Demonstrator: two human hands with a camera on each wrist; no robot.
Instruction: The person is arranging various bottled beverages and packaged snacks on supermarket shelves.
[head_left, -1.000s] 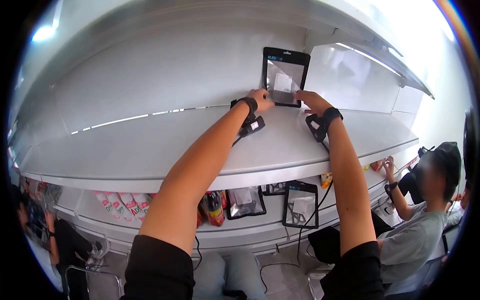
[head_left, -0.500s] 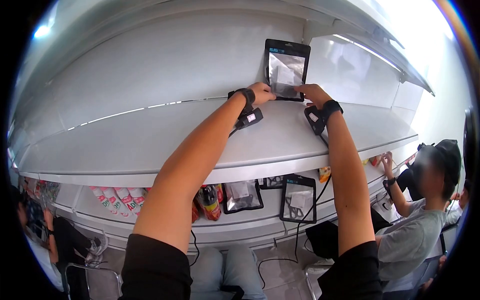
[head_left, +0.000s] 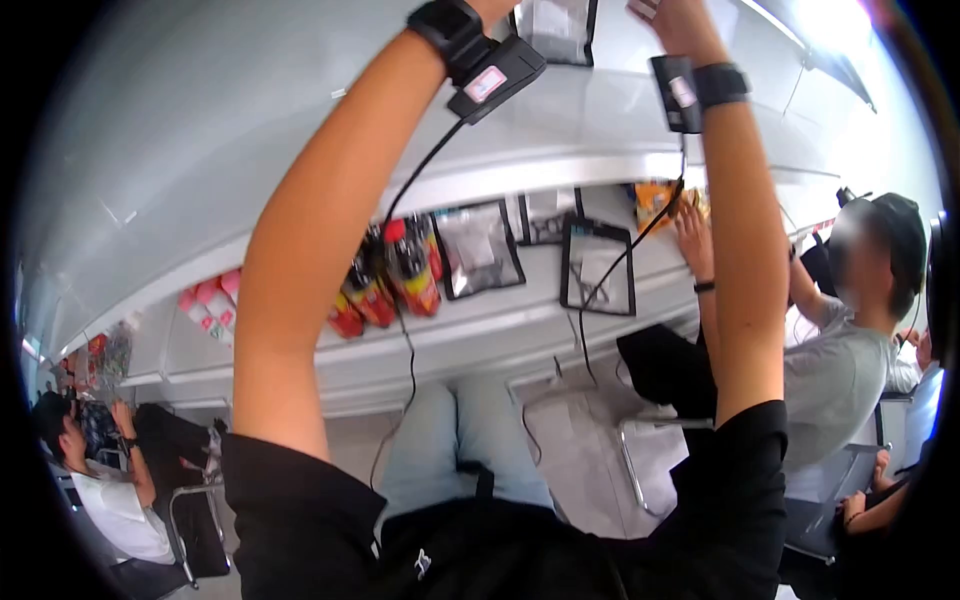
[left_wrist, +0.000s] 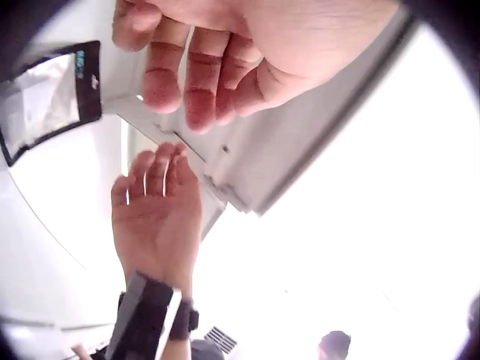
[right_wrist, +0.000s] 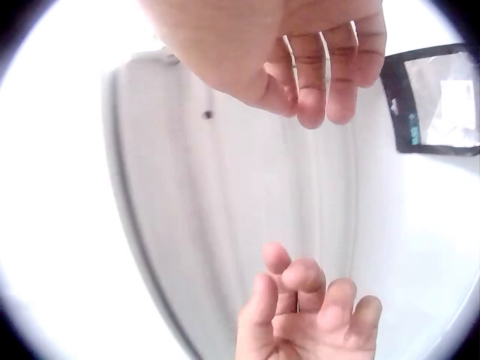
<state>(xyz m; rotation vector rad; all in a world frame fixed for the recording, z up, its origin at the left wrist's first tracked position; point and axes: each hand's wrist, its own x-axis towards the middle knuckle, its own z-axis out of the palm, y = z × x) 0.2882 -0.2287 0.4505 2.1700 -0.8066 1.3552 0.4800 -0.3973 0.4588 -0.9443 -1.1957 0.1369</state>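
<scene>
A black-bordered pouch with a clear window (head_left: 556, 32) stands on the upper shelf (head_left: 590, 130), cut off by the head view's top edge. It also shows at the left of the left wrist view (left_wrist: 45, 105) and the right of the right wrist view (right_wrist: 450, 97). My left hand (left_wrist: 247, 45) is apart from the pouch, fingers relaxed and holding nothing. Facing it, my right hand (left_wrist: 159, 225) also holds nothing, its fingers loosely extended. In the head view the right hand (head_left: 688, 28) is to the right of the pouch.
On the lower shelf are dark bottles with red caps (head_left: 408, 268), more black-edged pouches (head_left: 480, 250), an orange packet (head_left: 655, 205) and pink-and-white packages (head_left: 212, 300). A seated person (head_left: 835, 370) is at the right, another (head_left: 115, 490) at the left. Cables hang from both wrists.
Both hands have come off the standing pouch and moved apart. The head view has tilted down, so the pouch and hands now sit at its top edge.
</scene>
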